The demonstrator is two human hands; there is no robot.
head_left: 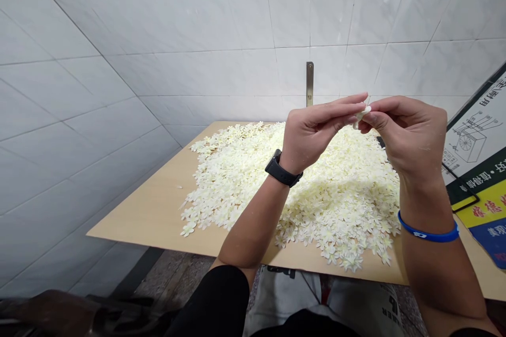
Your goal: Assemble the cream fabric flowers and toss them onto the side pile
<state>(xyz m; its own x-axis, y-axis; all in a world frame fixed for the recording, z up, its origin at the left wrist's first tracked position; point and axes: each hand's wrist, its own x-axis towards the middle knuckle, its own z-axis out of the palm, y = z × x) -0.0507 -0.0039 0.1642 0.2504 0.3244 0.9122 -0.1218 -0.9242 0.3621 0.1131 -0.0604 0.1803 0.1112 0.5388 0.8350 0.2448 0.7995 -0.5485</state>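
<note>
Above a pale wooden table (pixel 130 221), a person's left hand (pixel 312 134) and right hand (pixel 407 137) met right of center in the head view, raised over a broad heap of cream-white flowers (pixel 237 184). A single white blossom (pixel 362 116) sat between them. The right thumb and forefinger (pixel 373 121) pinched it, while the left fingers (pixel 340 113) lay pressed together, tips at the blossom, the left thumb hidden. A black watch (pixel 282 168) circled the left wrist, a blue wristband (pixel 429 231) the right. White wall tiles (pixel 177 26) filled the upper frame, with a metal bracket (pixel 309 84) behind the hands. A printed diagram sign (pixel 476 137) stood at far right.
</note>
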